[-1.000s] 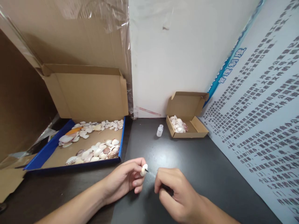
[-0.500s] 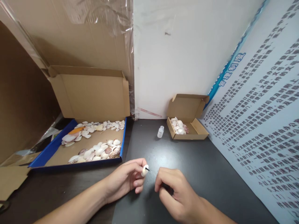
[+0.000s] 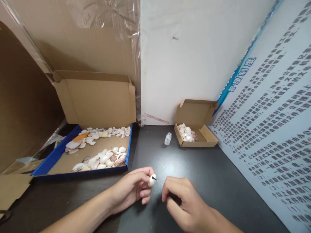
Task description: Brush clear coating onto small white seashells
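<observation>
Head: shell in half-closed left hand

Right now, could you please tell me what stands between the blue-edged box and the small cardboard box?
In the head view, a small bottle stands between them, closer to the small cardboard box.

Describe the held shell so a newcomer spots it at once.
Start at the large blue-sided box on the left. Nearer the viewer and farther right, the left hand pinches a small, pale shell with a thin dark tip against it. Unlike the shells lying in that box, this one is in a hand.
</observation>
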Tool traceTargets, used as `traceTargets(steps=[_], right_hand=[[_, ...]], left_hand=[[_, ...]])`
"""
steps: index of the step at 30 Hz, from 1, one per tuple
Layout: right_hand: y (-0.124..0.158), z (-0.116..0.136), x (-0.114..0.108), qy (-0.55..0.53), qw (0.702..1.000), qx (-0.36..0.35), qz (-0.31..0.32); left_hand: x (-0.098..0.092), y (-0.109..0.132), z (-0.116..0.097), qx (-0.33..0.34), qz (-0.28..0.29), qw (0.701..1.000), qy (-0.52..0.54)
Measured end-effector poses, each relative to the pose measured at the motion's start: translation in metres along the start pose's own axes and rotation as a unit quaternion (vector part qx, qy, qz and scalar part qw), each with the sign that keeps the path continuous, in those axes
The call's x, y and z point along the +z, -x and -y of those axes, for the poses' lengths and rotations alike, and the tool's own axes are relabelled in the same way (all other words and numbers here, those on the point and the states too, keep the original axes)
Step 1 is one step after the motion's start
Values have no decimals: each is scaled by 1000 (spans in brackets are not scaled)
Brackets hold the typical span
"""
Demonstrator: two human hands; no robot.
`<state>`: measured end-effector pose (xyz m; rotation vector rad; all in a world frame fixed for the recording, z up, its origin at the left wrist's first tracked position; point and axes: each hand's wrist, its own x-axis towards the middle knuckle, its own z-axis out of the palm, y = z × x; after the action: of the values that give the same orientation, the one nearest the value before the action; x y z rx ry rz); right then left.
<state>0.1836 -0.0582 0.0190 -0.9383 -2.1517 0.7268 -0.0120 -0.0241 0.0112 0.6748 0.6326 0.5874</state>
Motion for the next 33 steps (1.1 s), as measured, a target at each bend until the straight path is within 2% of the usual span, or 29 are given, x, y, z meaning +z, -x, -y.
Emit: traceTargets(steps=[4, 9, 14, 19, 22, 26, 33], right_hand=[[0, 0, -1, -1, 1000, -13, 0], [1, 1, -3, 5, 999, 41, -28], [1, 2, -3, -2, 1000, -9, -9], [2, 0, -4, 3, 1000, 14, -14], [2, -1, -5, 0, 1000, -1, -22], [2, -2, -4, 4, 1000, -20, -8], [3, -4, -3, 11, 1000, -3, 15]], left_hand=[[-1, 0, 0, 1, 0, 1000, 2], [-1, -2, 0, 7, 14, 1000, -4], [-2, -2, 0, 3, 1, 1000, -7], [-1, -1, 0, 1, 8, 1000, -8], [-1, -1, 0, 1, 7, 1000, -5], [-1, -1, 0, -2, 4, 1000, -10], [-1, -1, 1, 1, 7, 1000, -11]])
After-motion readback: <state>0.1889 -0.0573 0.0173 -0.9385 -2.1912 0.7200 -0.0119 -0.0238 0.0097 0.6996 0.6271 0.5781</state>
